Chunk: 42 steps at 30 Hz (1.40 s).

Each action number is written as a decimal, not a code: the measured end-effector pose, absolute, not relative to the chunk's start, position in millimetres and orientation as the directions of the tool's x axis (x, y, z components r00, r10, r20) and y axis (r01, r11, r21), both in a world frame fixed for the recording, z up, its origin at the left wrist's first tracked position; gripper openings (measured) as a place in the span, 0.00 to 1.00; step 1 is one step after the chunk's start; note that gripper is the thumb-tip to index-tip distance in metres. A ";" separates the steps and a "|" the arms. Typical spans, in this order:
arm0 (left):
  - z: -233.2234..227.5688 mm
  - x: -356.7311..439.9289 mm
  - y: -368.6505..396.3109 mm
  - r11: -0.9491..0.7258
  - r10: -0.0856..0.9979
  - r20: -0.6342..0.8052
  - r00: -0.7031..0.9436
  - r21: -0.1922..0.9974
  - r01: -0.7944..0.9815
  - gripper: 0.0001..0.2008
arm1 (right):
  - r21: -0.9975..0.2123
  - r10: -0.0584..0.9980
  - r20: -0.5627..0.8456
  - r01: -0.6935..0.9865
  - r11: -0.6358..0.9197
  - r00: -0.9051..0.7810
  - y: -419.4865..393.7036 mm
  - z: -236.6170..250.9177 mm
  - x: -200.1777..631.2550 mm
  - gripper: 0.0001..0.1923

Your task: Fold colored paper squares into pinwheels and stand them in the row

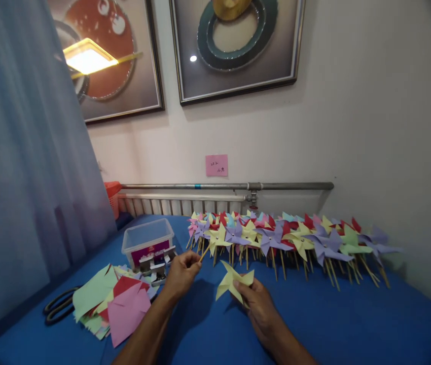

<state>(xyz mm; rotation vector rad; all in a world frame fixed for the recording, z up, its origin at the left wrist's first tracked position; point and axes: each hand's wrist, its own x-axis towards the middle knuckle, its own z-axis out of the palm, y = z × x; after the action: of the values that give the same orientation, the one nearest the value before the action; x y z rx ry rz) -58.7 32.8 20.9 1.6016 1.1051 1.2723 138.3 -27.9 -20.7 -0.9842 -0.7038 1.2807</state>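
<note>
My left hand (182, 272) is closed on a thin wooden stick (205, 252), which points up and to the right from the fingertips. In my right hand (258, 310) a pale yellow paper pinwheel (231, 283) is pinched, its folded points spread toward the left. Stick and pinwheel are apart from each other. Just behind the hands lie many finished pinwheels (272, 238) on sticks, in purple, yellow, red, green and pink. Left of my left hand are small open boxes (158, 271), their contents too small to make out.
At the left lie a pile of coloured paper squares (129, 312) and black-handled scissors (59, 306). A clear plastic tub (147, 238) stands behind the small boxes. The blue-covered table (314, 324) meets a wall with a pipe (295, 186) and radiator. A curtain (29, 152) hangs left.
</note>
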 end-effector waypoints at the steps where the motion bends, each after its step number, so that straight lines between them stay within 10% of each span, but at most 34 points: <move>1: 19.6 -59.3 33.1 -0.294 0.953 0.275 0.129 0.942 0.160 0.07 | -0.891 0.979 -0.094 -0.454 -0.003 0.180 -27.9 -18.9 138.1 0.20; 18: -1.7 -45.4 24.3 -0.170 0.871 -0.011 0.492 0.932 0.321 0.06 | -0.832 0.965 -0.178 -0.553 -0.044 0.190 -25.0 -16.1 139.3 0.25; 42: -8.4 -39.2 21.3 -0.165 0.872 0.022 0.489 0.954 0.251 0.06 | -0.837 0.953 -0.157 -0.547 0.011 0.259 -20.4 -24.6 136.1 0.24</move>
<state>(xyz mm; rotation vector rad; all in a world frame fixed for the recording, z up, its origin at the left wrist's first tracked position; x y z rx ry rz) -39.2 21.3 -8.4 1.6855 0.9684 0.7397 136.1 -20.4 -24.6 -0.9599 -0.5377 1.2618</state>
